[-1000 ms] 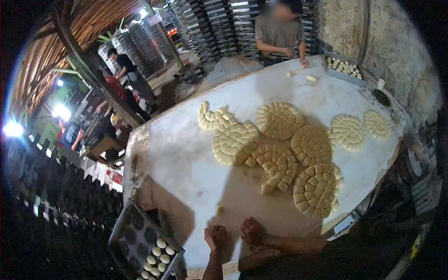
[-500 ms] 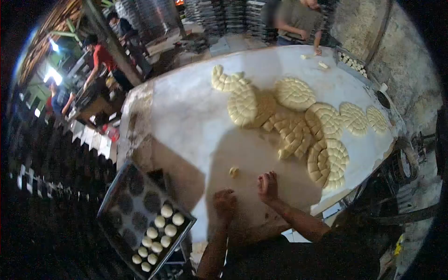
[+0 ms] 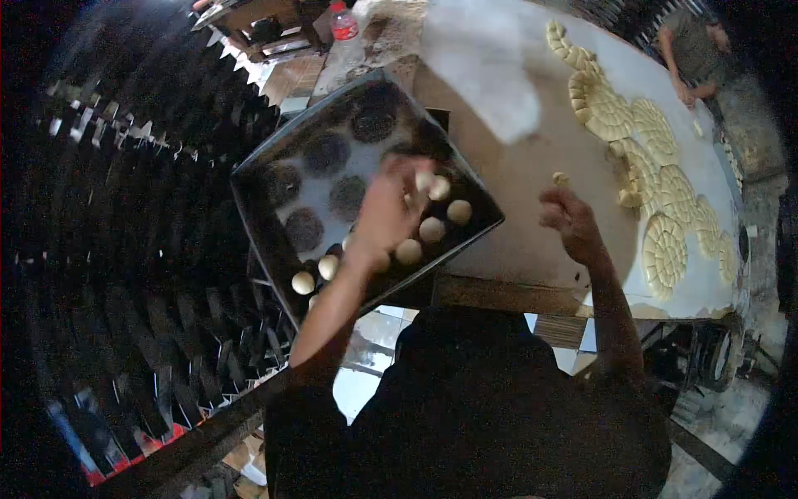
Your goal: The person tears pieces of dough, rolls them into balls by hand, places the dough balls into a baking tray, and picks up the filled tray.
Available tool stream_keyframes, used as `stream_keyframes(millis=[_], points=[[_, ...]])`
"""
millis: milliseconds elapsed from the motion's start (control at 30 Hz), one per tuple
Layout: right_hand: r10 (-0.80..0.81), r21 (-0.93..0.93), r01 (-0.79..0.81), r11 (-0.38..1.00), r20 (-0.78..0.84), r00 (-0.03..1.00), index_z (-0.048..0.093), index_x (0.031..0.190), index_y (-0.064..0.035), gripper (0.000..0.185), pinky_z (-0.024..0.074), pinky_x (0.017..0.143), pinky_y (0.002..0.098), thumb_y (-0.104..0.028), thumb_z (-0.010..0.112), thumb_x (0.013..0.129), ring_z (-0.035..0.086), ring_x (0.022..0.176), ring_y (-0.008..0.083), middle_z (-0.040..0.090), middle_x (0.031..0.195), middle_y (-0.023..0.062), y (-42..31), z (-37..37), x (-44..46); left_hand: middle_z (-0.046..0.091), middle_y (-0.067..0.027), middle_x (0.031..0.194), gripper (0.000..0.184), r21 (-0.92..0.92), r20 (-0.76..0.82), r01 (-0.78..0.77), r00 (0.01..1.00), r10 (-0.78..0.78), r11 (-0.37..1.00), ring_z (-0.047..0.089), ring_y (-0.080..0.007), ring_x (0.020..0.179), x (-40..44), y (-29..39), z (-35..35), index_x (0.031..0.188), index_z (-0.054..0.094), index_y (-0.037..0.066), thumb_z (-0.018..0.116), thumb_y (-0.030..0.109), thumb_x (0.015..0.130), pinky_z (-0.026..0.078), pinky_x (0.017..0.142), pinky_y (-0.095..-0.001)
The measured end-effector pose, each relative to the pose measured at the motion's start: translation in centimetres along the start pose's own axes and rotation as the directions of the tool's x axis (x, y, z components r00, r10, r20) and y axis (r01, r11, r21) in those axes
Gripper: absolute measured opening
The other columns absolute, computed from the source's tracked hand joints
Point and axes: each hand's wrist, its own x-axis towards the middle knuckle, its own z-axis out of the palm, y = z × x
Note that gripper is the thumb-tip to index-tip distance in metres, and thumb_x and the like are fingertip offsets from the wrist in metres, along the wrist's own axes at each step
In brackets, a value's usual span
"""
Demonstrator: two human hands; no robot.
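Note:
My left hand is over a dark metal tray, blurred by motion. Its fingers are closed around a pale dough ball, right beside another ball in the tray. Several more dough balls lie along the tray's near side; my left hand and forearm cover some of them. Over the table, my right hand has loosely bent fingers, somewhat apart, with nothing visible in them. Just beyond its fingertips lies a small dough piece.
Scored dough rounds and strips spread over the right of the white worktable. A person stands at its far right side. A red-capped bottle stands at the far left. Dark stacked metal shapes fill the left.
My view has swung left and down towards the tray. My left hand has moved from the tabletop to over the tray. My right hand remains over the table near the small dough piece.

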Motion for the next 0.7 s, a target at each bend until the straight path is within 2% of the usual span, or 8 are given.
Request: stream_keyframes(millis=[167,267,333,367,400,533,633,700], points=[[-0.632,-0.12,0.623,0.773,-0.063,0.772,0.059,0.108,-0.0013,0.03,0.0494,0.082,0.0375,-0.012,0.071,0.083,0.061,0.093,0.0322,0.061,0.099,0.0153,-10.4,9.9,9.5,0.065,-0.0213,0.103,0.029,0.185,0.098,0.095,0.988,-0.115,0.978,0.058,-0.0404,0.102,1.8,-8.7,1.0,0.106,0.066,0.004,0.067,0.012,0.078,0.049,0.086,-0.0443],[-0.603,-0.343,0.633,0.694,0.205,0.771,0.058,0.102,-0.0013,0.03,0.0462,0.091,0.0441,-0.013,0.072,0.078,0.057,0.101,0.0364,0.06,0.102,0.015,-5.2,15.2,13.4,0.065,-0.0217,0.105,0.047,0.148,0.189,0.011,0.981,-0.039,0.989,0.057,-0.043,0.105,2.0,-10.1,0.8,0.121,0.059,0.007,0.071,0.022,0.078,0.048,0.089,-0.0453],[-0.674,-0.4,0.649,0.647,0.098,0.733,0.059,0.099,-0.002,0.028,0.0441,0.095,0.0455,-0.016,0.072,0.078,0.055,0.105,0.0367,0.059,0.103,0.016,-6.8,13.2,10.4,0.063,-0.0231,0.111,0.064,0.189,0.143,-0.007,0.989,-0.021,0.982,0.057,-0.0432,0.105,1.9,-6.6,-1.3,0.132,0.049,0.006,0.074,0.025,0.076,0.048,0.089,-0.0456],[-0.664,-0.304,0.638,0.708,0.022,0.747,0.06,0.097,-0.0023,0.026,0.0448,0.094,0.0451,-0.016,0.071,0.078,0.056,0.103,0.036,0.059,0.101,0.0159,-5.9,12.4,9.4,0.047,-0.0232,0.138,0.077,0.38,0.214,0.085,0.961,-0.177,0.921,0.045,-0.0408,0.127,2.3,-5.5,-1.8,0.141,0.039,0.003,0.076,0.025,0.077,0.043,0.103,-0.044],[-0.642,-0.205,0.62,0.757,-0.058,0.765,0.06,0.094,-0.0026,0.024,0.0455,0.093,0.0447,-0.017,0.07,0.078,0.057,0.101,0.0353,0.059,0.099,0.0158,-4.5,11.1,8.3,0.05,-0.0231,0.133,0.073,0.366,0.155,0.218,0.944,-0.291,0.905,0.05,-0.0401,0.122,2.8,-3.3,-2.4,0.138,0.043,0.002,0.077,0.021,0.077,0.045,0.1,-0.0435],[-0.273,-0.306,0.14,0.942,-0.45,0.85,0.06,0.084,-0.0046,0.016,0.0452,0.08,0.0459,-0.019,0.064,0.079,0.057,0.086,0.0357,0.06,0.089,0.0157,6.4,3.5,0.5,0.062,-0.0182,0.105,0.054,0.026,-0.108,0.001,0.994,0.002,1.0,0.061,-0.0325,0.093,5.7,7.0,3.9,0.123,0.054,0.002,0.078,0.016,0.076,0.05,0.083,-0.0408],[0.049,-0.177,-0.163,0.971,-0.517,0.854,0.057,0.081,-0.004,0.016,0.0445,0.074,0.0468,-0.019,0.063,0.078,0.056,0.08,0.0359,0.059,0.082,0.0143,16.9,-1.1,-6.1,0.063,-0.011,0.106,0.045,-0.305,0.064,-0.193,0.973,0.223,0.933,0.061,-0.0241,0.091,6.8,10.5,16.7,0.115,0.06,0.004,0.079,0.015,0.076,0.052,0.08,-0.0379],[-0.054,-0.362,-0.224,0.905,-0.62,0.783,0.057,0.08,-0.004,0.017,0.0444,0.072,0.048,-0.02,0.062,0.078,0.056,0.076,0.0366,0.059,0.079,0.014,22.1,-4.5,-10.5,0.064,-0.0114,0.111,0.044,-0.301,0.439,-0.015,0.885,0.152,0.954,0.061,-0.0234,0.093,7.3,12.4,25.1,0.115,0.061,0.004,0.079,0.017,0.077,0.052,0.08,-0.0393]])
